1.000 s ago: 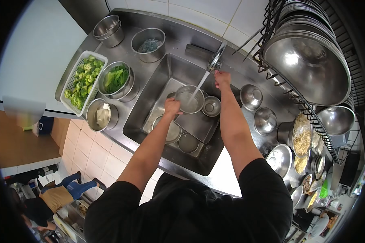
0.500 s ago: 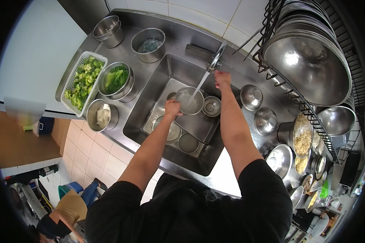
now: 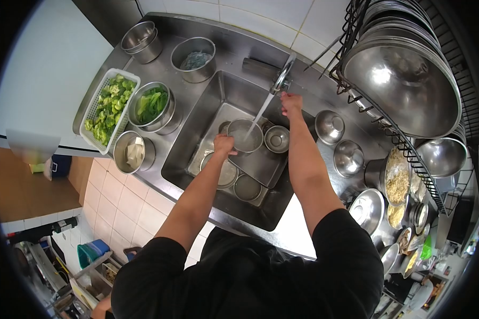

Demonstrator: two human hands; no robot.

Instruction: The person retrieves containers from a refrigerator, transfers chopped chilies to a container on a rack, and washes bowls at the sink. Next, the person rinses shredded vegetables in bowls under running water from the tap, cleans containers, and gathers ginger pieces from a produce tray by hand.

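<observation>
Water runs from the faucet into a round metal bowl above the sink. My left hand is closed on the bowl's left rim. My right hand is closed beside the faucet's base; its fingers are folded at the lever, which they mostly hide. A small metal bowl sits right of the held bowl. Lower in the sink are two more round containers, one near the bottom edge, in and around a rectangular metal tray.
Left of the sink stand a white basket of broccoli, a pot of leafy greens and other metal pots. Two upturned bowls lie on the right counter. A wire rack holds large bowls at the upper right. Another person is partly visible.
The held bowl and my left hand have shifted slightly down and left. My right hand stays by the faucet. The co-worker at the lower left has moved mostly out of view.
</observation>
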